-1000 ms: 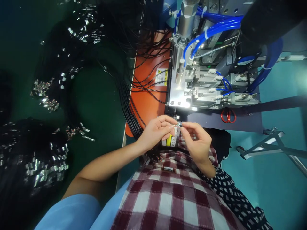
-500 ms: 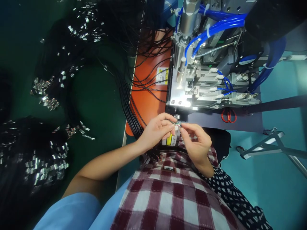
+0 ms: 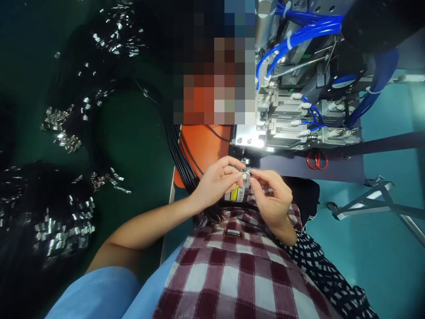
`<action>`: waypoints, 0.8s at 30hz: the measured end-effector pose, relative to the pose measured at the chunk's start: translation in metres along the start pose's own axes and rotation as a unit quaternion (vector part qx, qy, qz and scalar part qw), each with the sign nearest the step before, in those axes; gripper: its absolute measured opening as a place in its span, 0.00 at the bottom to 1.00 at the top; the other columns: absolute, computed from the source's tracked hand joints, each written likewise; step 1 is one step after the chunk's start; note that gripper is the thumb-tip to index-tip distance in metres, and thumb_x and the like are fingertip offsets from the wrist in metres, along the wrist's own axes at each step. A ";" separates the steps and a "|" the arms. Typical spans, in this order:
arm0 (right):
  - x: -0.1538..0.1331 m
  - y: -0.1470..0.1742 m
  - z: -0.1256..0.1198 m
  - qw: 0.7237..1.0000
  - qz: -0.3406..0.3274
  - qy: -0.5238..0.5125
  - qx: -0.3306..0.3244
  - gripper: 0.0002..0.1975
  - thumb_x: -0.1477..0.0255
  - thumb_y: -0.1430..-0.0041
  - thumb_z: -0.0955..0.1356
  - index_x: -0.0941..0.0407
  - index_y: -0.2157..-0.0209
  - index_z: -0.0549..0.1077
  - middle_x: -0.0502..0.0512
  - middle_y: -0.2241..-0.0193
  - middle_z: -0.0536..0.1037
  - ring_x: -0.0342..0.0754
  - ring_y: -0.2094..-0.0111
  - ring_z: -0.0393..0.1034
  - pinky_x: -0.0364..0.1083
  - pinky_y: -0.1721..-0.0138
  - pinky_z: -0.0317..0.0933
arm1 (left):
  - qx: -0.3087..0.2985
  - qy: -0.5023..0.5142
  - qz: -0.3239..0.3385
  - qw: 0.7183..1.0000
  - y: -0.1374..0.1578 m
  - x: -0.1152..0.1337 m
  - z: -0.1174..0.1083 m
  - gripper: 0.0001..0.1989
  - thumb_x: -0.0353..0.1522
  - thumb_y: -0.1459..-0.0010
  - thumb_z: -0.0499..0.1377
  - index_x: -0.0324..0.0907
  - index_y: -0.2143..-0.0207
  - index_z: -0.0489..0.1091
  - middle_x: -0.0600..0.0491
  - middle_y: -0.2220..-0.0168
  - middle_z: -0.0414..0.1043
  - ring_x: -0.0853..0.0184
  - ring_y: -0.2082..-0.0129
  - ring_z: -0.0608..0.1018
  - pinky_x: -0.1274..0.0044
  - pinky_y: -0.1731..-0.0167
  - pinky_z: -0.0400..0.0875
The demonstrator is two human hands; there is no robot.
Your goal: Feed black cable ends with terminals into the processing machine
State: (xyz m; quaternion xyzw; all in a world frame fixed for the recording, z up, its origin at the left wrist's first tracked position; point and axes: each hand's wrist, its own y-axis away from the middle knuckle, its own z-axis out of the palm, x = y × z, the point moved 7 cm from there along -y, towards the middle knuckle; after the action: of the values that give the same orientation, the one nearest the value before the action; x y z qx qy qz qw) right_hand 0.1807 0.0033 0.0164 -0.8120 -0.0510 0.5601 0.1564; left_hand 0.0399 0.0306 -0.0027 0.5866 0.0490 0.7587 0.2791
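My left hand [image 3: 219, 179] is closed in a pinch, thumb against forefinger, at the front edge of the machine. Small thin wire ends [image 3: 246, 172] show at its fingertips. From the right, my right hand [image 3: 272, 195] meets them, its thumb and forefinger pinched on the same small wires. Exactly how the wires lie between the fingers is too small to make out. A bundle of black cables [image 3: 181, 159] runs down beside my left wrist. More cut ends [image 3: 217, 215] of dark cables, with fine coloured wires, lie against the checked apron [image 3: 229, 266].
A metal machine [image 3: 285, 119] with blue air hoses [image 3: 308, 33] stands ahead. Red-handled scissors [image 3: 317, 160] lie on its dark base plate. Heaps of black cables with shiny metal ends [image 3: 63, 230] cover the left side. An orange surface [image 3: 202, 148] lies beside the machine.
Both hands stay almost in place, with the right fingertips shifting very slightly at the wires. A blurred block of pixels now covers part of the upper middle.
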 end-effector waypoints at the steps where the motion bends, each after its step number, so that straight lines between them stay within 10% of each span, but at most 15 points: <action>1: -0.002 0.001 0.000 1.000 -0.012 0.004 0.001 0.11 0.81 0.44 0.70 0.53 0.61 0.78 0.52 0.68 0.79 0.45 0.69 0.71 0.45 0.71 0.66 | 0.002 -0.003 -0.003 1.000 0.000 -0.001 0.000 0.12 0.35 0.42 0.61 0.38 0.59 0.65 0.55 0.76 0.71 0.79 0.84 0.62 0.84 0.83 0.54; 24: 0.018 -0.001 0.003 0.988 0.130 -0.072 -0.034 0.03 0.73 0.40 0.69 0.55 0.66 0.77 0.52 0.70 0.75 0.43 0.73 0.67 0.44 0.73 0.62 | 0.034 -0.040 -0.045 0.998 0.001 -0.006 -0.004 0.08 0.32 0.50 0.65 0.36 0.69 0.72 0.59 0.79 0.64 0.80 0.82 0.62 0.84 0.81 0.54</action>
State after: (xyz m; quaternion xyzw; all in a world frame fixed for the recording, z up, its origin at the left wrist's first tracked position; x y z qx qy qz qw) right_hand 0.1845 0.0091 -0.0007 -0.7742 0.0243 0.6304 0.0505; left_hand 0.0364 0.0277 -0.0084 0.6232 0.0901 0.7187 0.2949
